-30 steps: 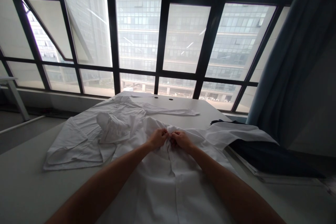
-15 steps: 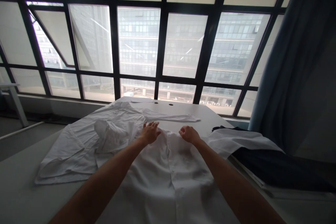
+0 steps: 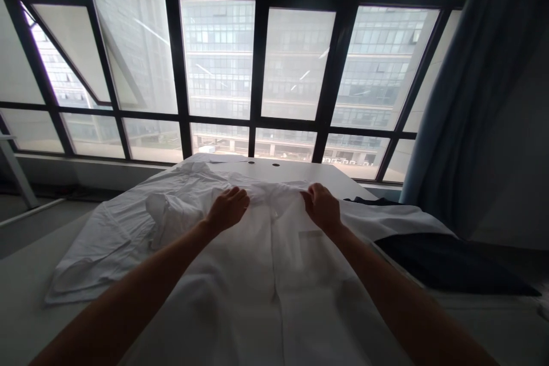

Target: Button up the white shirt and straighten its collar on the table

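Observation:
A white shirt (image 3: 257, 274) with a front placket down its middle and a chest pocket on its right half spreads over the table before me. My left hand (image 3: 229, 207) is closed on the shirt's upper left part. On the upper right part, my right hand (image 3: 322, 206) pinches the cloth between thumb and fingers. Between the two hands the top of the shirt is stretched across. To the left lies another crumpled white garment (image 3: 107, 234), close against the shirt.
The white table (image 3: 334, 174) reaches to a wall of dark-framed windows (image 3: 295, 68). Dark navy cloth (image 3: 446, 263) lies under white fabric at right. A blue-grey curtain (image 3: 446, 126) hangs beyond it. At far left stands a white table leg (image 3: 19, 174).
Both hands have closed on the shirt's upper part and moved apart. The upper cloth now looks lifted and drawn out between them. The camera view has shifted slightly.

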`<state>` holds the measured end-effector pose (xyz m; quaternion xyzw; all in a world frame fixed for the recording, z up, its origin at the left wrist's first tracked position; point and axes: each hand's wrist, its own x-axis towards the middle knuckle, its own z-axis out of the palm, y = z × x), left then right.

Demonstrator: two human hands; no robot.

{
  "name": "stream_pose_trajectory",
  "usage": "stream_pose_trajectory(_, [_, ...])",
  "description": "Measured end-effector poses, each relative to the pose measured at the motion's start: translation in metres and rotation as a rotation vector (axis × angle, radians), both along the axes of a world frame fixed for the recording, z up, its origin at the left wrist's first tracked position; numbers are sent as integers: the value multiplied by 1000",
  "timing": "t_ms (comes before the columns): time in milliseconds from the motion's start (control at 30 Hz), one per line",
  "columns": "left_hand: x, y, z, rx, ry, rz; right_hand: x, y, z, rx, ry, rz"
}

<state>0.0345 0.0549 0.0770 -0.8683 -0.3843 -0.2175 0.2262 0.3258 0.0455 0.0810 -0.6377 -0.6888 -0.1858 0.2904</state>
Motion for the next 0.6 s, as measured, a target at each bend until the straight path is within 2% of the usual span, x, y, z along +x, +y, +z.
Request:
stream_pose_trajectory(33, [0,-1,-3,-42,-25,12,2,-2,-1,19,-40,35])
stream_pose_trajectory(67, [2,-1,-7,-115,-48,29,3,-4,-4,-27,-91,79])
stream_pose_trajectory(167, [9,6,-22,-384,-103,169,8,-7,-16,-355,-202,212])
stream_pose_trajectory(267, [16,16,-30,-473,-129,332,10,-5,-24,-574,-144,215])
stream_pose_trajectory(367, [21,24,-28,-479,-116,410,5,-1,-21,-609,-92,90])
stream_pose_trajectory(467, [27,28,-23,-476,-2,425,-6,5,-11,-631,-171,-5])
stream_pose_trajectory(533, [31,31,-20,-445,52,377,-15,9,-5,-618,-245,20])
stream_pose_trajectory(600, [37,36,-17,-395,105,267,-26,15,-3,-589,-303,144])
